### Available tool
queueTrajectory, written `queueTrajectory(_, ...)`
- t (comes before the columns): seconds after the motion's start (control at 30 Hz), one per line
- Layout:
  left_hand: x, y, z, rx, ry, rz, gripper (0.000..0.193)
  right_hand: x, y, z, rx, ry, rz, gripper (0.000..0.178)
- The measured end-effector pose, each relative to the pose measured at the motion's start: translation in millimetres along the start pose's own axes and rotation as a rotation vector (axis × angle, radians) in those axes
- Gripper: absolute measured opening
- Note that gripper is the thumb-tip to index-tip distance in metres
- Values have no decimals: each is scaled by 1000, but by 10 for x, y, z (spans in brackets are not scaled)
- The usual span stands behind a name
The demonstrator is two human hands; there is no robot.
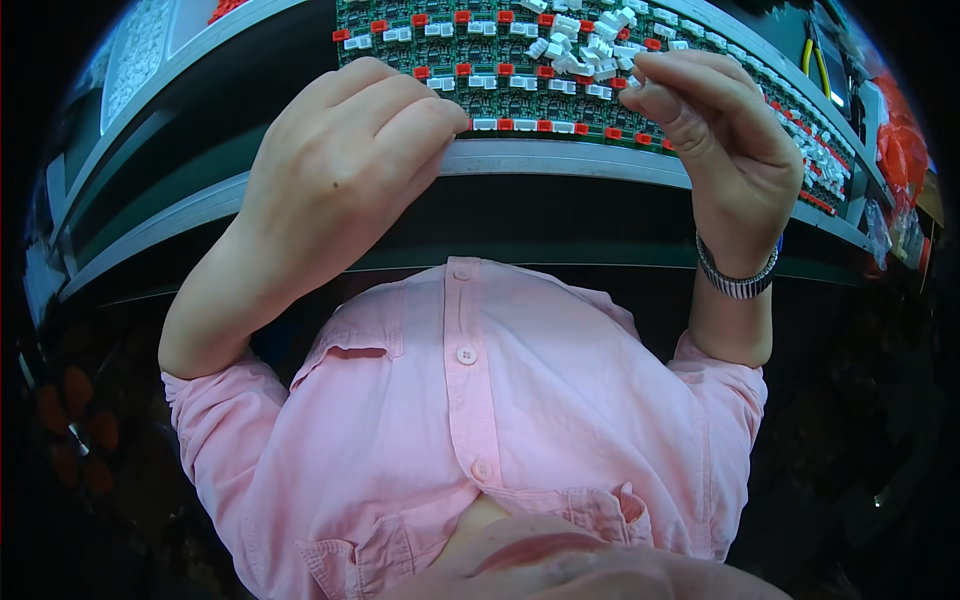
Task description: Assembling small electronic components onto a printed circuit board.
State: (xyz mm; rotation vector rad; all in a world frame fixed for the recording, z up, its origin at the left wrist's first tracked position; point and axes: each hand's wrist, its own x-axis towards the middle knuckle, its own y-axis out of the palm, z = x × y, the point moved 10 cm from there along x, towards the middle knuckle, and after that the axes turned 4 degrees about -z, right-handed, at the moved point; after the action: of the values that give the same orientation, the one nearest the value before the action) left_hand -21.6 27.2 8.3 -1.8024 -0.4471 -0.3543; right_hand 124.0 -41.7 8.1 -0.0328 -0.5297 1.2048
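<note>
Rows of green circuit boards lie side by side, with red and white connectors along their edges. A loose heap of white connectors rests on top of them. My left hand is curled over the near left end of the boards, fingertips at the front row. Its fingers hide whatever may be in them. Above the front row on the right, my right hand pinches thumb and forefinger together, and a small white connector shows between the tips.
A metal rail runs along the near edge of the boards. At far left stands a tray of white pieces, with red pieces beside it. More white connectors lie at right, near yellow-handled pliers and a red bag.
</note>
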Motion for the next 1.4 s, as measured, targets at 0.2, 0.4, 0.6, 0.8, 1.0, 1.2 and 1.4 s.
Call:
queueTrajectory(0.2, 5, 3, -30, 34, 10, 2, 20, -56, 11, 34, -115, -53, 27, 24)
queueTrajectory(0.4, 22, 44, -41, 32, 4, 36, 20, -109, 39, 6, -128, 18, 22, 23)
queueTrajectory(0.6, 6, 78, -14, 14, 17, 39, 17, -170, 55, 21, -208, -32, 61, 23)
queueTrajectory(0.8, 17, 103, -16, 7, 35, 23, 15, -196, 66, 13, -224, -32, 67, 22)
queueTrajectory(1.0, 5, 114, -17, 25, 39, 7, 13, -224, 60, -5, -250, -37, 93, 23)
queueTrajectory(1.2, 84, 136, 12, -57, 0, 105, 18, -240, 42, 32, -286, -66, 82, 23)
queueTrajectory(1.4, 284, 40, 132, -1, -47, -53, 19, -334, 79, 149, -423, -196, 55, 21)
